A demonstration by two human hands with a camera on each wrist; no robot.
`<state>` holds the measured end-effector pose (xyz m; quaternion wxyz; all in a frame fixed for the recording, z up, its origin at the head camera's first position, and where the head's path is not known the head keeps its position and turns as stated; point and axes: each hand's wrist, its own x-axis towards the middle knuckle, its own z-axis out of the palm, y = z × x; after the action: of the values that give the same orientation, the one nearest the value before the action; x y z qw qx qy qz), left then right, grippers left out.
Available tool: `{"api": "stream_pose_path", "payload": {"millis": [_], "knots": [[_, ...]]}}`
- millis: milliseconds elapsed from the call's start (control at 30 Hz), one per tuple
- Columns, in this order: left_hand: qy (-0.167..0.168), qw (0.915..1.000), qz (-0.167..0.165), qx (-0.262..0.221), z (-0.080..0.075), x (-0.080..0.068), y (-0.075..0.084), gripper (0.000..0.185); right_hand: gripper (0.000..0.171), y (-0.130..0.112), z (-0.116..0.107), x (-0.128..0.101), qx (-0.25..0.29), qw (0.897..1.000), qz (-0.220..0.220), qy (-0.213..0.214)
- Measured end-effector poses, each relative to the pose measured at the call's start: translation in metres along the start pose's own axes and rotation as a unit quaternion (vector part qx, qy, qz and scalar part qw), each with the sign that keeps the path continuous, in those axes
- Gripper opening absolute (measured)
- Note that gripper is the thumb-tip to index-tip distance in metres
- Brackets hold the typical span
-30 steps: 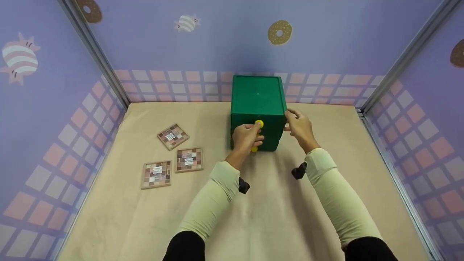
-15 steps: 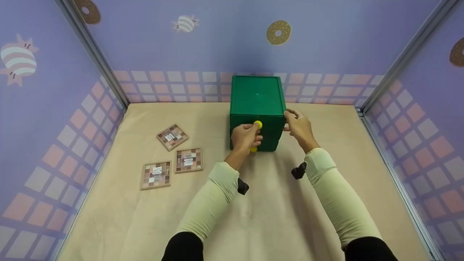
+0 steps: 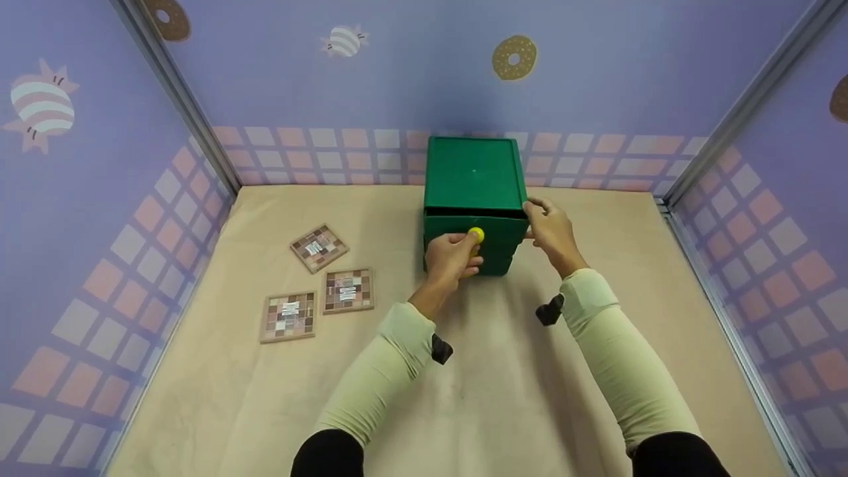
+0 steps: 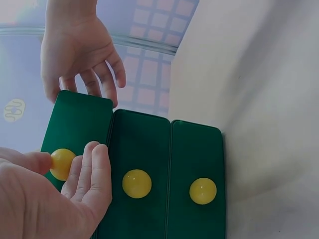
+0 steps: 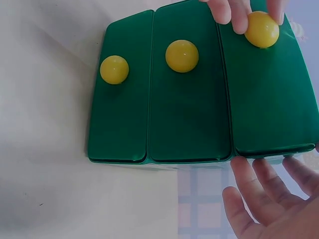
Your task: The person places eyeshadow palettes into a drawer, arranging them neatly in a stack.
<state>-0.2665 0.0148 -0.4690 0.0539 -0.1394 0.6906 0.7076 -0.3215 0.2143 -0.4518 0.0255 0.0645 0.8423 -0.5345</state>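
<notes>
A green three-drawer cabinet (image 3: 474, 172) stands at the back of the beige table. Each drawer front carries a yellow knob. My left hand (image 3: 452, 257) pinches the top drawer's knob (image 3: 476, 234) between thumb and fingers, and the left wrist view shows that knob (image 4: 62, 164) in the grip. The top drawer (image 5: 269, 89) sticks out slightly past the other two. The middle knob (image 4: 136, 183) and bottom knob (image 4: 203, 190) are free. My right hand (image 3: 550, 228) rests with relaxed fingers against the cabinet's upper right edge, and its fingers (image 5: 259, 191) lie beside the cabinet's side.
Three square mosaic-patterned tiles (image 3: 318, 248) (image 3: 348, 290) (image 3: 288, 317) lie flat on the beige table (image 3: 497, 397) to the left of the cabinet. Purple patterned walls (image 3: 79, 199) close in the left, back and right sides.
The top drawer has slid out a little toward me, with the left hand and its knob moving along. The right hand stays on the cabinet's edge.
</notes>
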Motion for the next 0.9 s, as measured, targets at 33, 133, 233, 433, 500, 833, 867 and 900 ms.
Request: {"api": "stream_pose_path", "payload": {"millis": [33,133,233,433,500,833,867,900], "knots": [[-0.002,1.0,0.0,0.0,0.0,-0.001,-0.001,0.035,0.056,0.0,0.0,0.0,-0.002,1.0,-0.001,0.0],[-0.007,1.0,-0.001,-0.002,-0.002,-0.006,-0.003,0.035,0.056,-0.001,0.001,0.0,-0.005,1.0,0.001,0.0],[-0.012,0.9999,-0.002,-0.007,-0.004,-0.011,-0.005,0.034,0.056,-0.001,0.0,-0.001,-0.006,1.0,0.004,-0.001],[-0.029,0.9995,0.001,-0.014,-0.007,-0.022,-0.009,0.035,0.055,-0.003,0.0,0.0,0.001,1.0,0.017,0.002],[-0.032,0.9994,-0.004,-0.014,-0.008,-0.026,-0.011,0.034,0.055,-0.003,0.001,0.0,0.001,1.0,0.02,0.003],[-0.047,0.9985,-0.022,-0.017,-0.014,-0.049,-0.019,0.034,0.057,-0.002,0.0,-0.001,0.004,1.0,0.019,-0.004],[-0.047,0.9985,-0.022,-0.016,-0.015,-0.051,-0.019,0.034,0.057,-0.002,0.0,-0.001,0.0,1.0,0.017,-0.005],[-0.047,0.9986,-0.021,-0.015,-0.015,-0.053,-0.02,0.034,0.058,-0.002,0.0,-0.001,0.0,1.0,0.016,-0.006]]}}
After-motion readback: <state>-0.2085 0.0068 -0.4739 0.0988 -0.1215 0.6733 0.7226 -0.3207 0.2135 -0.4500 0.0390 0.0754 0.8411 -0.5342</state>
